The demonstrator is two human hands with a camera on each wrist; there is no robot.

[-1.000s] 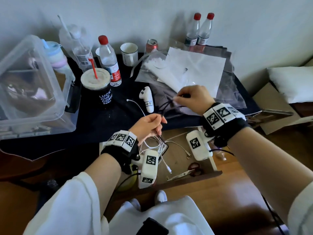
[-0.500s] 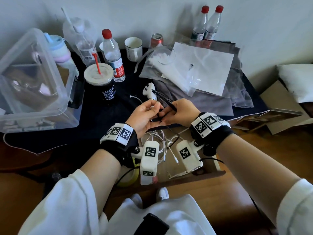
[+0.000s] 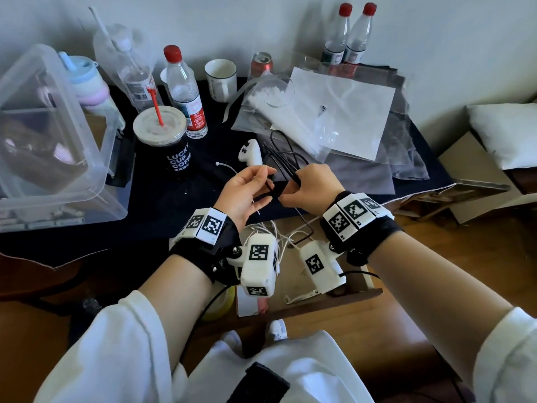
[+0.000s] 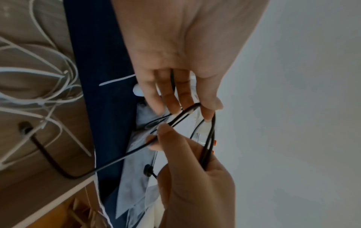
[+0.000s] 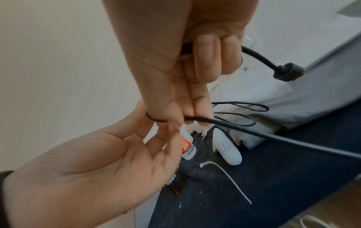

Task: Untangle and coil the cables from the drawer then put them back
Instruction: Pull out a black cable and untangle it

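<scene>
A thin black cable [image 3: 283,158] is gathered into several loops over the dark tabletop, just behind my hands. My right hand [image 3: 290,191] grips the bunched strands [image 4: 207,154] in curled fingers. My left hand [image 3: 266,181] faces it, palm up, and pinches one loop [image 4: 196,106] between thumb and fingertips. The cable's tail runs down into the open drawer [image 3: 343,295], where tangled white cables [image 3: 276,237] lie. Its black plug end [image 5: 287,72] hangs past my right fingers.
On the table stand a white controller [image 3: 250,152], a loose white zip tie [image 5: 224,177], a coffee cup [image 3: 161,135], water bottles [image 3: 186,91], a mug [image 3: 220,80], a clear storage box [image 3: 52,141] and plastic bags [image 3: 334,112]. Scissors are partly hidden in the drawer.
My hands were apart, the right one raised over the bags; they have come together. The black cable now stands in several loops held between both hands.
</scene>
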